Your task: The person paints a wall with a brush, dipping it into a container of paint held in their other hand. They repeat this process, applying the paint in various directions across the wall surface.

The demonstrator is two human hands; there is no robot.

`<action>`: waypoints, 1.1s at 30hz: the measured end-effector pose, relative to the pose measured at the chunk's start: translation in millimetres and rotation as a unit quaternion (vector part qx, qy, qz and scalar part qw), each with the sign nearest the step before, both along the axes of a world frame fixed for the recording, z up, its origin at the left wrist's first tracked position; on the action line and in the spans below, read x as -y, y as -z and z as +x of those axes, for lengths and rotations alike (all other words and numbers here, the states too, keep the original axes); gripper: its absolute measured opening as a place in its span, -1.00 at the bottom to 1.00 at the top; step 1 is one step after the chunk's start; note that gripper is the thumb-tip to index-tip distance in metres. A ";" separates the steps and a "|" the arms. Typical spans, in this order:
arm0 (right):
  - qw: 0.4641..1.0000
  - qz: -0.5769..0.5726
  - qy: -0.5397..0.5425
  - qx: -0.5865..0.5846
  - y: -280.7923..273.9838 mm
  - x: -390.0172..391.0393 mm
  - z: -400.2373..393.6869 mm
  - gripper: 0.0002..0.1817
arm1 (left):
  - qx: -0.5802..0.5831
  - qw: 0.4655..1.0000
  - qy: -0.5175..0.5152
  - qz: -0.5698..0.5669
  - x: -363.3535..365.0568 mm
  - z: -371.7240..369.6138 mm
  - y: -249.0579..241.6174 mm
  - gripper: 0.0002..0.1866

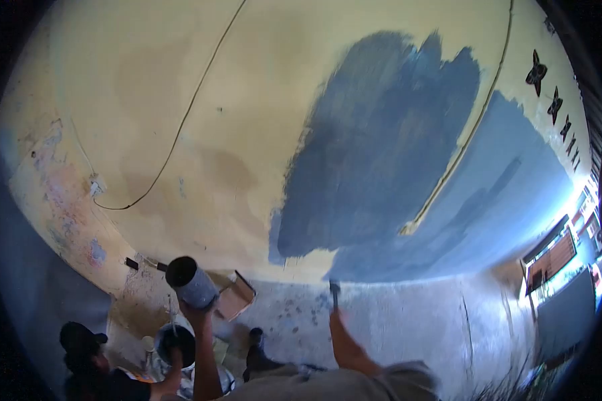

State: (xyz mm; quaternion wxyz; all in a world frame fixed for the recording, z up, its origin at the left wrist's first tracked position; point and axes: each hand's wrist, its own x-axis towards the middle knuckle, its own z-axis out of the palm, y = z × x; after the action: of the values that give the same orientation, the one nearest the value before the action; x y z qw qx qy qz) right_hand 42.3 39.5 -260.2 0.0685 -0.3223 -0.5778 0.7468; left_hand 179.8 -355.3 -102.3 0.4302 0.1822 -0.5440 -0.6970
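My left hand is wrapped round the lower part of a grey cylindrical container, which is tilted with its dark opening toward the upper left. On the right, my right hand grips a brush by its handle, the head pointing up toward the wall's bottom edge. Grey-blue paint covers part of the yellow wall. Whether the brush touches the wall, I cannot tell.
At the lower left a person in a dark cap reaches toward a dark bucket. A cardboard box lies by the wall. A cable hangs down the wall; a pale conduit crosses the painted area.
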 end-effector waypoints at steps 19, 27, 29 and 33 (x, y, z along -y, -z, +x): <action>0.922 0.305 -0.184 0.154 92.1 -226.5 325.1 -0.56 | 0.039 0.976 0.195 0.092 -248.2 159.1 -63.2 -0.10; 0.854 0.441 -0.222 0.164 -16.3 -185.6 411.7 -0.57 | 0.037 0.938 0.291 0.183 -225.1 218.9 -38.3 -0.08; 0.890 0.380 -0.238 0.085 -76.2 -178.3 422.5 -0.52 | 0.069 0.929 0.338 0.134 -218.4 237.5 -31.9 -0.02; 0.849 0.426 -0.256 0.179 -57.7 -201.5 482.5 -0.51 | 0.044 0.951 0.304 -0.021 -223.0 283.5 -57.9 0.03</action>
State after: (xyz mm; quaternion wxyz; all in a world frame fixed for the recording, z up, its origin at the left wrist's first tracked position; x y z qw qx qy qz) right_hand 524.8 241.0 -202.5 -0.0992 -0.2300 -0.9037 0.3472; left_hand 463.3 -132.3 -44.5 0.1770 0.0295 -0.6062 -0.7748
